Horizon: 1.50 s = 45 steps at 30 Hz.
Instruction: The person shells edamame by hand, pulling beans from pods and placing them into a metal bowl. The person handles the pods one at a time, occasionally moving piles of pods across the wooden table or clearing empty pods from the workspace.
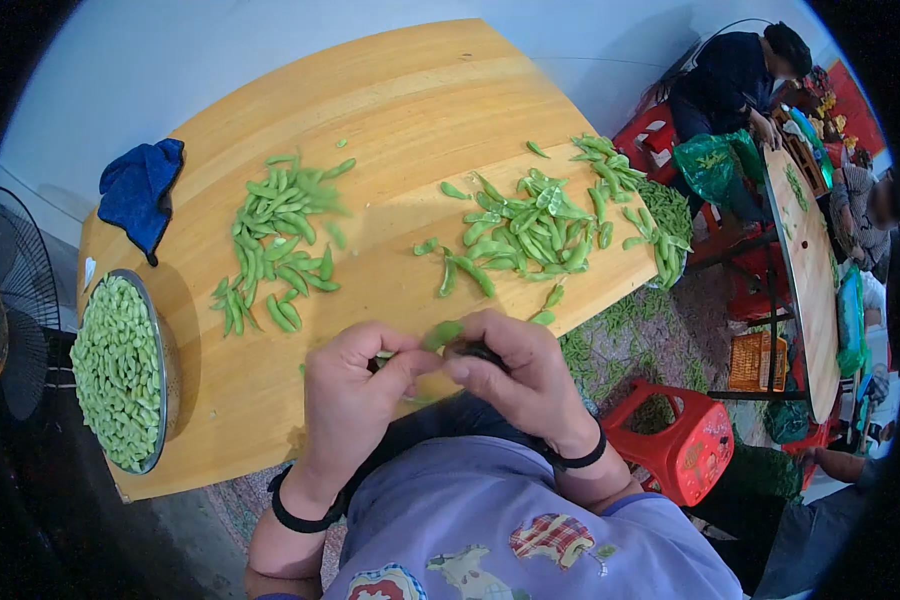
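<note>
My left hand (358, 378) and my right hand (518, 368) meet close together over the near edge of the wooden table. A green soybean pod (444, 334) shows between their pinched fingertips, slightly blurred. More green peeks out inside the curled fingers of my left hand. A small dark object (482, 352) sits at the right hand's thumb and fingers; its kind does not show. Beyond my hands lie a pile of pods (275, 215) at the left and a larger pile of pods (530, 230) at the right. Left of them stands a metal bowl (166, 370) full of shelled beans (117, 370).
A blue cloth (140, 195) lies on the wooden table (400, 110) at the far left. A black fan (15, 300) stands beside the bowl. On the right are a red stool (685, 450), pods scattered on the floor, and another table (815, 330) with people around it.
</note>
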{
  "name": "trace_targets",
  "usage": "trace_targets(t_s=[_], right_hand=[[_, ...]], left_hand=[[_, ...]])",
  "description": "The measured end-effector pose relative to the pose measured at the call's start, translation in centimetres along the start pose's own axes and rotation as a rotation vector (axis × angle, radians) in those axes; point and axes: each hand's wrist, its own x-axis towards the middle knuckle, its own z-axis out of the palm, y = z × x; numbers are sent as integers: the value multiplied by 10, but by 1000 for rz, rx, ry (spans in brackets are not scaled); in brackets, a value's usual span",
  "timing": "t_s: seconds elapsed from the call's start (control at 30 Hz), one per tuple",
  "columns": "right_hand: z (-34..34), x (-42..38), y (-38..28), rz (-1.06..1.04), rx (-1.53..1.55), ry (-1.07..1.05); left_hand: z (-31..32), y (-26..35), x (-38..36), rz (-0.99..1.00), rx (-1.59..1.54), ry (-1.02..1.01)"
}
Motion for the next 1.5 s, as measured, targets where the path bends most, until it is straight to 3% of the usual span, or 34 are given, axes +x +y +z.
trace_targets(t_s=[0.03, 0.13, 0.33, 0.37, 0.43, 0.47, 0.5, 0.53, 0.6, 0.67, 0.73, 0.8, 0.93, 1.13, 1.23, 1.37, 1.43, 1.5], right_hand=[[1, 0, -2, -105, -93, 20], [-2, 1, -7, -2, -142, -15], [-2, 0, -2, -4, -145, -29], [-3, 0, -1, -4, -144, -28], [-5, 1, 1, 49, 119, -80], [-8, 2, 2, 49, 121, -78], [-11, 4, 3, 135, 325, -129], [-13, 5, 3, 218, 527, -181], [-9, 7, -3, 218, 486, -145], [-8, 5, -5, 226, 447, -105], [-10, 3, -1, 29, 179, -68], [-6, 3, -4, 4, 82, -65], [-11, 5, -3, 3, -161, -106], [-3, 0, -17, 7, -35, -39], [-9, 1, -13, 45, -161, -96], [-10, 1, -1, -17, -104, -93], [-12, 4, -3, 183, 187, -121], [-16, 5, -3, 258, 300, -148]], left_hand=[[-1, 0, 0, 0, 0, 0], [-2, 0, -1, 7, 1, -23], [0, -4, -4, 55, -12, -44], [-2, -1, -4, -58, -75, -80], [-6, -5, -4, -174, -135, -117], [-7, -12, -2, -214, -426, -252], [-8, -16, -1, -252, -716, -387], [-8, -15, -1, -251, -714, -389], [-5, -13, 1, -305, -804, -437], [-5, -8, -2, -294, -677, -341], [-4, -4, -3, -281, -551, -241], [-2, -3, -5, -213, -341, -139], [0, 0, -10, -164, -196, -121], [7, 1, -15, -58, -77, 4], [6, 1, -15, 58, 32, -8], [1, 3, -14, -148, -140, -100], [-1, 2, -11, -215, -205, -128], [-3, 1, -8, -348, -459, -191]])
